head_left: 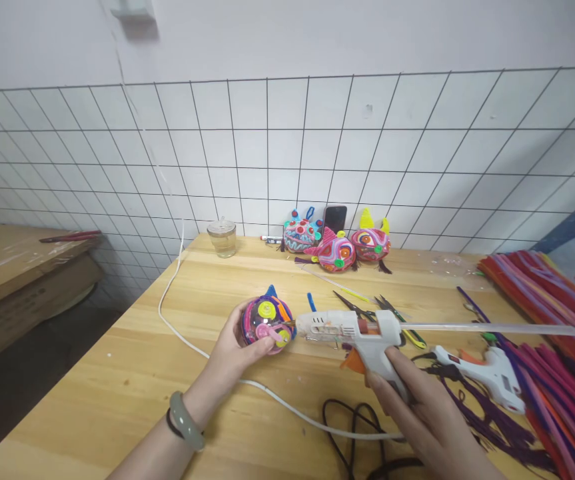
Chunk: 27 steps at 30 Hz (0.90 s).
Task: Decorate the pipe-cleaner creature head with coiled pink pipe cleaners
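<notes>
My left hand (pixel 230 352) is closed round a small ball-shaped craft figure (pixel 267 323) wrapped in purple, pink, orange and yellow pipe cleaners, held just above the wooden table (pixel 132 373). My right hand (pixel 420 407) grips the handle of a white hot glue gun (pixel 354 329). Its nozzle touches the figure's right side. A long clear glue stick (pixel 492 328) juts out of the gun's back toward the right.
Three finished pipe-cleaner figures (pixel 337 248) and a phone (pixel 334 219) stand at the back by the tiled wall, with a glass jar (pixel 222 239) to their left. A second glue gun (pixel 487 375), scissors (pixel 362 308), cords and a heap of pipe cleaners (pixel 557 320) lie to the right.
</notes>
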Each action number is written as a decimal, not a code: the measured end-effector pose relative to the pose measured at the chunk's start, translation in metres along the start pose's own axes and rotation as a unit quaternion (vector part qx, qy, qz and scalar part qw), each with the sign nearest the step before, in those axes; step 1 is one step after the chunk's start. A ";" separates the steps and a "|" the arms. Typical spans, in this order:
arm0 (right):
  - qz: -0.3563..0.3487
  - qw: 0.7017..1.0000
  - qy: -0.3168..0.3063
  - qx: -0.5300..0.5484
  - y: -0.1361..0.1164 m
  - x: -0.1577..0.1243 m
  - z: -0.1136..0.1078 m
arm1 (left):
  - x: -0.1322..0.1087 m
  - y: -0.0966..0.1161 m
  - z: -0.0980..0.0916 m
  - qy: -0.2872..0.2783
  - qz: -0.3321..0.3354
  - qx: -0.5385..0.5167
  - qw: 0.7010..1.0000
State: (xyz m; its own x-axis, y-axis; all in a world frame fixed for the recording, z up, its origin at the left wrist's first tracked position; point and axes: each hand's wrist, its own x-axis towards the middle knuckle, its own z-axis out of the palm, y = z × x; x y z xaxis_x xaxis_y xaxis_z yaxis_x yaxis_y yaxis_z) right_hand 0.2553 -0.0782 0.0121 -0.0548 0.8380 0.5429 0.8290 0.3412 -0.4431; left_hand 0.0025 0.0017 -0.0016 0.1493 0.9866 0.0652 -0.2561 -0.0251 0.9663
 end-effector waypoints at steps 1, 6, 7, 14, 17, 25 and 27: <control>-0.003 1.000 -0.001 -0.001 0.000 0.000 0.000 | 0.000 -0.001 0.000 0.000 -0.001 -0.003 1.000; -0.034 0.999 0.003 -0.013 0.001 0.002 0.000 | 0.000 -0.004 -0.001 -0.006 -0.023 -0.023 0.999; -0.043 0.999 0.006 -0.021 0.002 0.001 0.001 | 0.000 -0.004 -0.001 -0.006 -0.031 -0.028 0.999; -0.074 0.995 0.060 -0.024 -0.003 0.002 -0.001 | -0.003 -0.001 0.002 -0.022 -0.120 -0.078 0.989; -0.057 0.996 0.066 -0.007 -0.007 0.004 -0.004 | -0.003 0.001 0.002 -0.030 -0.128 -0.079 0.988; -0.110 0.990 0.057 -0.063 0.008 -0.005 0.005 | -0.001 -0.002 0.000 -0.032 -0.138 -0.091 0.986; -0.121 0.988 0.062 -0.075 0.010 -0.006 0.006 | -0.001 -0.002 0.000 -0.035 -0.136 -0.092 0.986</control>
State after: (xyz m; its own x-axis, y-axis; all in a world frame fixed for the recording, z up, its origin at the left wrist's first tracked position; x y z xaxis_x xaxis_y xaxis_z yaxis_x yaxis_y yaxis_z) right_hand 0.2605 -0.0771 0.0008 -0.2011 0.6777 0.7073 0.8734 0.4510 -0.1837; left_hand 0.0027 0.0009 -0.0033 0.3007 0.9389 -0.1675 -0.3646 0.2755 0.8895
